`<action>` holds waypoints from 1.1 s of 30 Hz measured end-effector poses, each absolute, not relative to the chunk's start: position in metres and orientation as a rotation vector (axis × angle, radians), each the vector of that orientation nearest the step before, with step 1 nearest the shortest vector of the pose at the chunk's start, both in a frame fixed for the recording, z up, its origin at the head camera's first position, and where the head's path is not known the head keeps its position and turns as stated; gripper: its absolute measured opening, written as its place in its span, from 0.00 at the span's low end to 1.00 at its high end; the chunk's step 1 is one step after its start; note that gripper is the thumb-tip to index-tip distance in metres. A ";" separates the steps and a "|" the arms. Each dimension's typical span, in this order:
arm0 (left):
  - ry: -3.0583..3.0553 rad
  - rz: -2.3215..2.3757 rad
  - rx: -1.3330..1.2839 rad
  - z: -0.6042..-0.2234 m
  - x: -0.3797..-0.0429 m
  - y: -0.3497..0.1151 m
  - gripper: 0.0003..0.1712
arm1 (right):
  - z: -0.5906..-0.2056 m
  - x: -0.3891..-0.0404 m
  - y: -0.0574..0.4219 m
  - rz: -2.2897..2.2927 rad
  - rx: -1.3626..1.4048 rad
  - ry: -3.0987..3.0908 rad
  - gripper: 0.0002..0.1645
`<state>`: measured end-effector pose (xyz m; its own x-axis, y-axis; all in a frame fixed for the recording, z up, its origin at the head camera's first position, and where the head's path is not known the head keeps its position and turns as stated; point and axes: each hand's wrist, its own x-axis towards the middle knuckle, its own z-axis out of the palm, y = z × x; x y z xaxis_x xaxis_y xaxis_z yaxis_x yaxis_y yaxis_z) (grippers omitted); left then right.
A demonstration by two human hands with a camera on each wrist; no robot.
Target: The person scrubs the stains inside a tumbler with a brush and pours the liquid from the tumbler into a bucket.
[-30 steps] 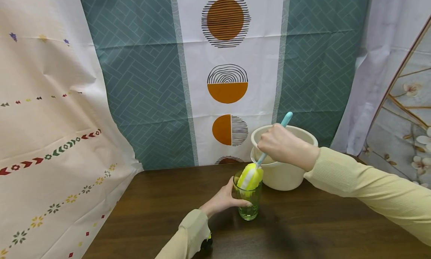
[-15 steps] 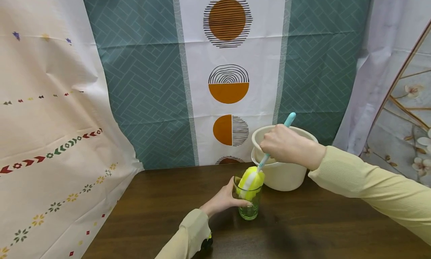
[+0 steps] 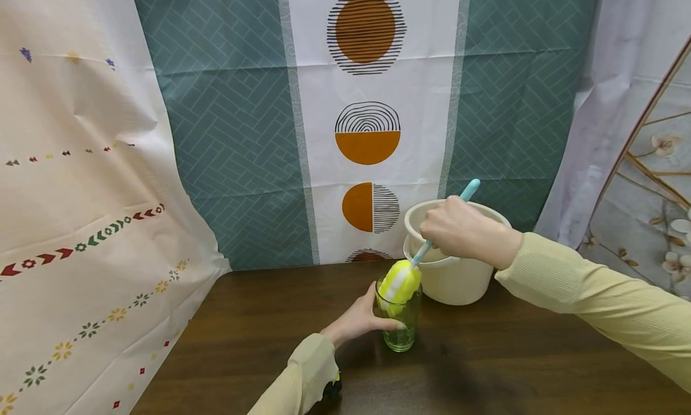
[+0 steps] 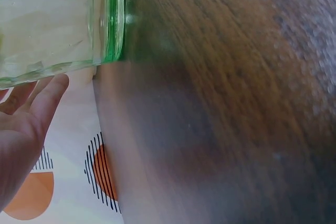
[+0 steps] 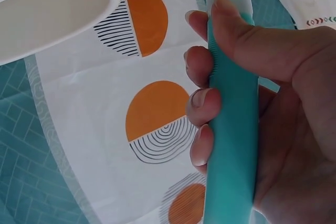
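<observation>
A green drinking glass stands upright on the brown table. My left hand holds it round its upper part, thumb across the near side; in the left wrist view the fingers lie along the glass wall. My right hand grips the teal handle of a sponge brush, with fingers and thumb wrapped round it in the right wrist view. The brush slants down to the left. Its yellow and white sponge head sits partly inside the mouth of the glass, with the upper part above the rim.
Behind the glass, to the right, stands a cream bucket, partly covered by my right hand. Patterned cloth hangs along the table's back edge and both sides. A small black object shows beside my left sleeve.
The sponge head dips slightly deeper into the glass at half a second ago, then is a little higher now. My right hand has shifted slightly right; my left hand keeps its hold.
</observation>
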<state>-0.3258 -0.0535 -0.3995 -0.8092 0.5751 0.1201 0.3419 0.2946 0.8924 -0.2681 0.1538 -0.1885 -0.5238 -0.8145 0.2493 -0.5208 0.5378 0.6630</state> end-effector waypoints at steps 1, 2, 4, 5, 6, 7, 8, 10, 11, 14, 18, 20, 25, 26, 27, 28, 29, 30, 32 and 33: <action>2.337 1.527 0.847 -0.399 -0.326 -0.053 0.50 | -0.189 -0.268 0.154 -0.706 1.073 -2.234 0.23; 2.337 1.528 0.845 -0.399 -0.326 -0.053 0.50 | -0.189 -0.269 0.155 -0.703 1.066 -2.239 0.23; 2.336 1.531 0.844 -0.399 -0.325 -0.053 0.50 | -0.189 -0.269 0.156 -0.695 1.056 -2.244 0.23; 2.333 1.534 0.845 -0.400 -0.325 -0.053 0.50 | -0.190 -0.269 0.157 -0.693 1.052 -2.247 0.23; 2.333 1.535 0.844 -0.400 -0.325 -0.053 0.50 | -0.190 -0.269 0.158 -0.689 1.046 -2.251 0.23; 2.331 1.537 0.847 -0.400 -0.325 -0.053 0.50 | -0.191 -0.270 0.159 -0.683 1.041 -2.258 0.23; 2.332 1.536 0.847 -0.400 -0.325 -0.053 0.50 | -0.191 -0.270 0.161 -0.679 1.037 -2.264 0.24; 2.337 1.535 0.850 -0.401 -0.326 -0.053 0.51 | -0.192 -0.270 0.164 -0.661 1.035 -2.273 0.24; 2.342 1.533 0.849 -0.401 -0.326 -0.053 0.51 | -0.193 -0.271 0.166 -0.651 1.037 -2.277 0.24; 2.356 1.524 0.851 -0.402 -0.326 -0.053 0.52 | -0.195 -0.271 0.170 -0.606 1.048 -2.288 0.25; 2.366 1.523 0.854 -0.402 -0.326 -0.053 0.51 | -0.196 -0.272 0.174 -0.564 1.069 -2.285 0.25; 2.364 1.527 0.856 -0.402 -0.327 -0.053 0.51 | -0.196 -0.272 0.176 -0.550 1.083 -2.292 0.24; 2.360 1.531 0.855 -0.403 -0.327 -0.053 0.49 | -0.194 -0.270 0.181 -0.529 1.092 -2.365 0.20; 2.361 1.530 0.855 -0.403 -0.327 -0.053 0.48 | -0.194 -0.270 0.183 -0.521 1.087 -2.388 0.19; 2.363 1.528 0.854 -0.402 -0.326 -0.053 0.47 | -0.193 -0.269 0.185 -0.514 1.081 -2.412 0.18; 2.364 1.526 0.856 -0.402 -0.326 -0.053 0.46 | -0.192 -0.268 0.187 -0.507 1.075 -2.433 0.18; 2.367 1.522 0.856 -0.401 -0.326 -0.053 0.46 | -0.192 -0.268 0.189 -0.492 1.071 -2.452 0.18; 2.368 1.519 0.857 -0.401 -0.326 -0.053 0.46 | -0.192 -0.267 0.191 -0.477 1.067 -2.468 0.18; 2.369 1.513 0.856 -0.401 -0.326 -0.053 0.46 | -0.193 -0.267 0.196 -0.451 1.062 -2.493 0.18; 2.369 1.512 0.854 -0.400 -0.326 -0.053 0.46 | -0.193 -0.267 0.198 -0.437 1.063 -2.501 0.18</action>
